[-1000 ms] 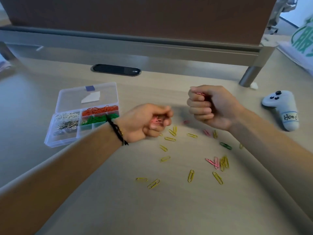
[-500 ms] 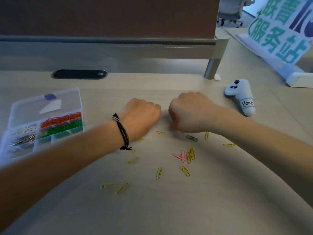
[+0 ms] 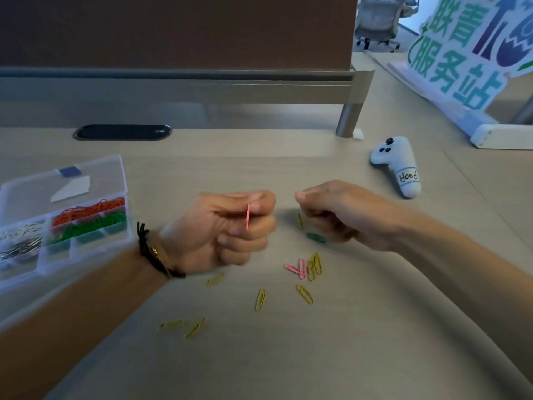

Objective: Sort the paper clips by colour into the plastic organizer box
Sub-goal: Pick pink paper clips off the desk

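An office is showing here: a partition screen [image 3: 173,30] is bordering the desk [image 3: 288,356], a swivel chair [image 3: 377,21] standing beyond.

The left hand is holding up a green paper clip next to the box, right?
Not quite. The head view shows the left hand pinching a pink paper clip, not a green one. The organizer box does sit beside that arm, and a green clip lies on the desk by the right hand.

Organizer box [image 3: 121,180] cut off left; right hand [image 3: 340,215] fingers' contents hidden.
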`<action>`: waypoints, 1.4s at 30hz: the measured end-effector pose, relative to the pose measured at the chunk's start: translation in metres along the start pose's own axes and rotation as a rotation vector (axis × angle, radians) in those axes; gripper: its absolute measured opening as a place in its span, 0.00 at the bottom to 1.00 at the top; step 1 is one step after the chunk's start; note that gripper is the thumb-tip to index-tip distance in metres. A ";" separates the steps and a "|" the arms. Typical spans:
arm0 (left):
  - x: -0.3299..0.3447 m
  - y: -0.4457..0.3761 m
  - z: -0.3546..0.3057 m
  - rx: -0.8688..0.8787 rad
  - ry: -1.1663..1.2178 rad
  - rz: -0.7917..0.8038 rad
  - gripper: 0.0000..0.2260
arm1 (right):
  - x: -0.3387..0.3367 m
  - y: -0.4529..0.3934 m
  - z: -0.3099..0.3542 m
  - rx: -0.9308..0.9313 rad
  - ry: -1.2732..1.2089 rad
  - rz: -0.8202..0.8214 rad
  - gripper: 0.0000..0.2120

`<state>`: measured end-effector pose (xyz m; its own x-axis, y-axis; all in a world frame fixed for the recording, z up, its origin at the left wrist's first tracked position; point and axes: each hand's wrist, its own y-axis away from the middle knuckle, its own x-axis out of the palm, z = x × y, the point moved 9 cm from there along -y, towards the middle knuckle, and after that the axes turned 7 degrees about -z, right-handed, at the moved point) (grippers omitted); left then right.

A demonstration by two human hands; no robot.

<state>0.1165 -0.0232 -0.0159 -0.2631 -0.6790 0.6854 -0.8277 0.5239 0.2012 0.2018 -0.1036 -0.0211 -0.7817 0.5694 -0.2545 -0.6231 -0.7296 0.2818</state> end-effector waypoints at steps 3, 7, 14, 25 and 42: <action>0.009 -0.007 0.020 -0.039 0.153 0.032 0.19 | -0.006 0.017 -0.017 0.065 -0.161 0.024 0.17; -0.004 -0.015 0.029 -0.010 0.139 -0.137 0.21 | -0.017 0.027 -0.030 0.138 -0.194 -0.022 0.14; -0.017 -0.011 0.011 0.098 -0.280 -0.445 0.15 | -0.011 0.036 -0.016 -0.056 0.669 -0.172 0.23; -0.022 -0.016 0.007 0.078 0.091 -0.467 0.10 | 0.000 0.043 0.016 -0.194 1.011 -0.247 0.16; -0.051 -0.006 0.007 0.098 0.353 -0.677 0.07 | 0.083 0.043 0.034 -0.376 1.585 -0.047 0.06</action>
<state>0.1314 0.0050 -0.0567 0.4764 -0.6226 0.6208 -0.7965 -0.0065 0.6046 0.1096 -0.0749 0.0015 0.1927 -0.1721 -0.9660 -0.4176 -0.9053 0.0780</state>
